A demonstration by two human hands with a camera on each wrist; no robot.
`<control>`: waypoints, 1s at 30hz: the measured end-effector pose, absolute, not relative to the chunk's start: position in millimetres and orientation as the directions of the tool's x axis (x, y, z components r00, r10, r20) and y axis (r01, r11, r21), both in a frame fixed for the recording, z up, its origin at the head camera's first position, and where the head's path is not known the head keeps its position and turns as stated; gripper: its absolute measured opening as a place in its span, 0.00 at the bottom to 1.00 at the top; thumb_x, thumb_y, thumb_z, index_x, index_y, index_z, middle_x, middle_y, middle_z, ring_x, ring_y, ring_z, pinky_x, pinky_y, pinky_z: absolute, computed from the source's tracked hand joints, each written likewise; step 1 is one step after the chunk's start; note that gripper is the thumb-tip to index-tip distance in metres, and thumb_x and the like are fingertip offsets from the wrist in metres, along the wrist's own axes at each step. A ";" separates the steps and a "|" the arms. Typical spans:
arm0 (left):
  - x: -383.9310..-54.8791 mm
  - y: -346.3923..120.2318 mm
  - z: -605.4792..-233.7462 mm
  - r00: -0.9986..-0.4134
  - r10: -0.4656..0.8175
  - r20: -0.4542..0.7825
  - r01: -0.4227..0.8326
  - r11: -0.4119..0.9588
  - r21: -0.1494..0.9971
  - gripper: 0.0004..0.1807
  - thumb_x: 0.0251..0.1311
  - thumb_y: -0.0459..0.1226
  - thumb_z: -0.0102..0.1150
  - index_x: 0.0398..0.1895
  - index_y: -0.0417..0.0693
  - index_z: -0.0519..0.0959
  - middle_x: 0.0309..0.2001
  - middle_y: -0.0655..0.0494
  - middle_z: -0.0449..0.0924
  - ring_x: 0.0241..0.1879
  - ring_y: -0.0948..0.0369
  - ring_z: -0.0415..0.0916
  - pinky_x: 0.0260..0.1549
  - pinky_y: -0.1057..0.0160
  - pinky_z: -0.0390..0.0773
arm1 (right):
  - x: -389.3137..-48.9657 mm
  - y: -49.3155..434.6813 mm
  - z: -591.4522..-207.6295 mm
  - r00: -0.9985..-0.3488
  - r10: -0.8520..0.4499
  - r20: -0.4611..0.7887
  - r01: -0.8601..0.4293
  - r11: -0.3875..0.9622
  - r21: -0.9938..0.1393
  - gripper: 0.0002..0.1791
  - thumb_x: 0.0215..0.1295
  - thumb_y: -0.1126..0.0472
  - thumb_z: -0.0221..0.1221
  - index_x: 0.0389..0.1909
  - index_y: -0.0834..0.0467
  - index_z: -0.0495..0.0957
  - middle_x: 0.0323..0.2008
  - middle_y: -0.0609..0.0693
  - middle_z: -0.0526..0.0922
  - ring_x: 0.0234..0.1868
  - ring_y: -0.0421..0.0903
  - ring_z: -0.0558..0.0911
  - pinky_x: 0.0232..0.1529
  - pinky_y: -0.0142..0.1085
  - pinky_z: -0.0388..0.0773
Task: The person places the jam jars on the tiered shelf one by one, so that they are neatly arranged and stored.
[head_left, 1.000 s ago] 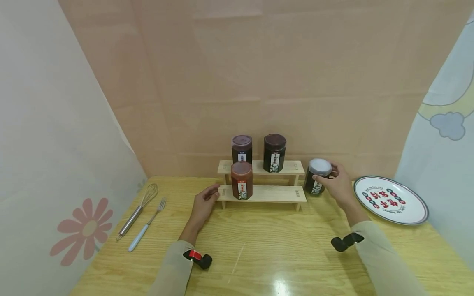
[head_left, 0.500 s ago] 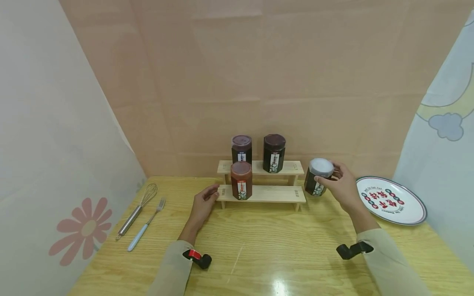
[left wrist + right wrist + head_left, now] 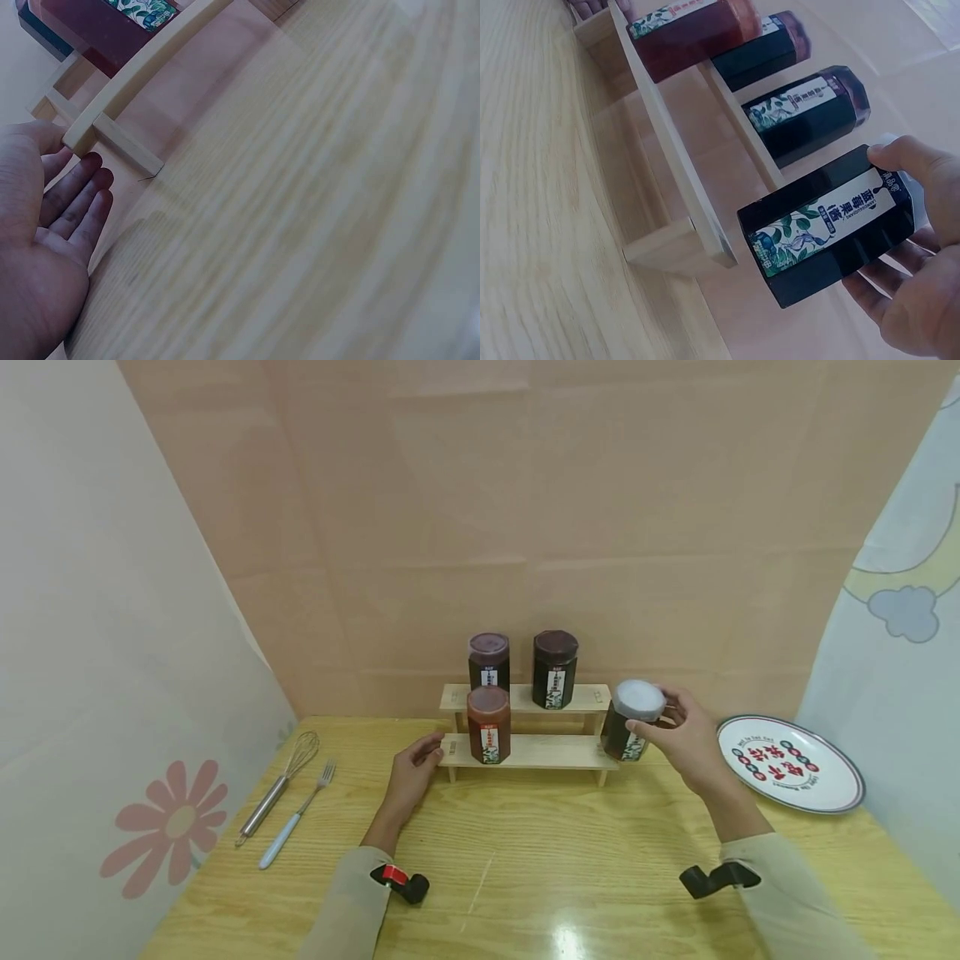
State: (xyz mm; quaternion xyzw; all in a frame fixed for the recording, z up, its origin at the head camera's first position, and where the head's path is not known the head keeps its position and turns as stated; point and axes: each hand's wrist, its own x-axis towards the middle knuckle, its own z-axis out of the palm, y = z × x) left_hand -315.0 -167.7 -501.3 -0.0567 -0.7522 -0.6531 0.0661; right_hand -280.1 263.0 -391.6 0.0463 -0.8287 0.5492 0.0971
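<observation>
My right hand (image 3: 686, 739) grips a dark jam jar (image 3: 832, 217) with a whitish lid, thumb on one side and fingers on the other. The jar leans slightly at the right end of the lower shelf; whether it touches the wood I cannot tell. A two-tier wooden rack (image 3: 558, 752) carries a red jam jar (image 3: 489, 727) at the lower left and two dark jars, a left one (image 3: 489, 660) and a right one (image 3: 555, 670), on the upper tier. My left hand (image 3: 411, 772) holds the lower shelf's left end, thumb at the board and fingers beside it.
A whisk (image 3: 277, 789) and a pale-handled fork (image 3: 298, 817) lie at the left of the wooden table (image 3: 555, 868). To the right rests a white plate (image 3: 825, 797) with red lettering. A peach backdrop (image 3: 480, 527) rises close behind the rack.
My right hand has brought the dark jar leftward, from beside the rack to the right end of the lower shelf, and it tilts more now. The left hand stays at the shelf's end.
</observation>
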 end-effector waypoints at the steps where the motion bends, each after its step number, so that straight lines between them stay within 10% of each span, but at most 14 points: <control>1: -314.9 -167.4 -500.9 -0.985 -0.002 0.170 0.168 0.140 0.976 0.21 0.75 0.38 0.58 0.68 0.46 0.77 0.65 0.46 0.79 0.69 0.50 0.74 0.61 0.68 0.78 | -279.7 261.6 -391.8 -0.977 0.025 0.211 -0.185 0.390 -0.902 0.47 0.67 0.52 0.70 0.80 0.58 0.55 0.71 0.59 0.66 0.65 0.46 0.73 0.50 0.19 0.78; 11: -315.0 -165.7 -503.2 -0.984 0.005 0.181 0.180 0.135 0.974 0.21 0.75 0.38 0.58 0.69 0.45 0.77 0.66 0.44 0.78 0.69 0.49 0.74 0.59 0.70 0.79 | -277.8 243.5 -396.3 -0.966 -0.013 0.257 -0.244 0.365 -0.899 0.44 0.66 0.57 0.70 0.77 0.60 0.59 0.68 0.58 0.70 0.58 0.33 0.73 0.51 0.19 0.78; 30: -313.7 -167.1 -502.7 -0.985 -0.008 0.173 0.170 0.148 0.974 0.22 0.75 0.38 0.58 0.69 0.45 0.76 0.67 0.45 0.78 0.70 0.50 0.73 0.60 0.71 0.78 | -287.0 207.2 -407.5 -0.970 -0.090 0.225 -0.242 0.317 -0.917 0.47 0.65 0.56 0.71 0.79 0.60 0.56 0.69 0.61 0.70 0.71 0.56 0.71 0.61 0.25 0.74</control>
